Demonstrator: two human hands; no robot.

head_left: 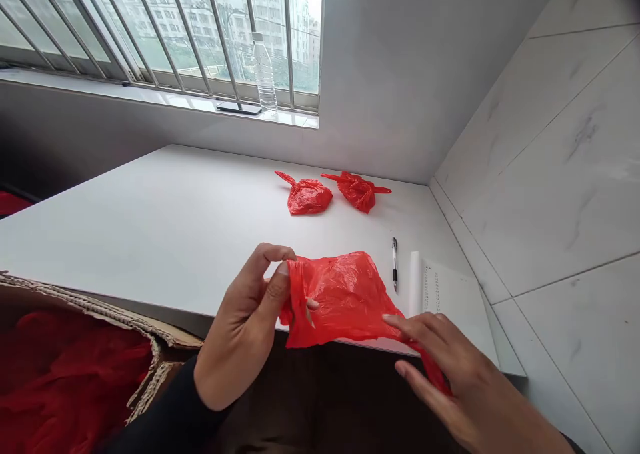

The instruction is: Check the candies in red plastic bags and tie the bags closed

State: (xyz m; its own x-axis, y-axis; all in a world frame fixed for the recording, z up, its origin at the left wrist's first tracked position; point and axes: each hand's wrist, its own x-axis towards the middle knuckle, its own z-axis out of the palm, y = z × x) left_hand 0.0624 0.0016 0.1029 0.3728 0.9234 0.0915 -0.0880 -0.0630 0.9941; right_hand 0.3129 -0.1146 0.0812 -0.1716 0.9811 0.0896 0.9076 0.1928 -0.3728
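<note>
A thin red plastic bag (345,294) is spread out between my hands, in front of and over the table's near edge. My left hand (250,327) is closed on the bag's left edge, pinching it between thumb and index finger; a fingertip shows through the opening there. My right hand (445,374) is at the bag's other end with its fingers stretched out and the thumb apart. Its fingertips touch the bag, and a narrow twisted strip of red plastic runs down between thumb and fingers.
Two knotted red bags, one on the left (309,197) and one on the right (357,191), lie at the back of the white table (150,221). A pen (395,264) and an open notebook (455,301) are at right. A cardboard box (145,374) holds red plastic at lower left. A bottle (264,74) and phone (239,108) rest on the windowsill.
</note>
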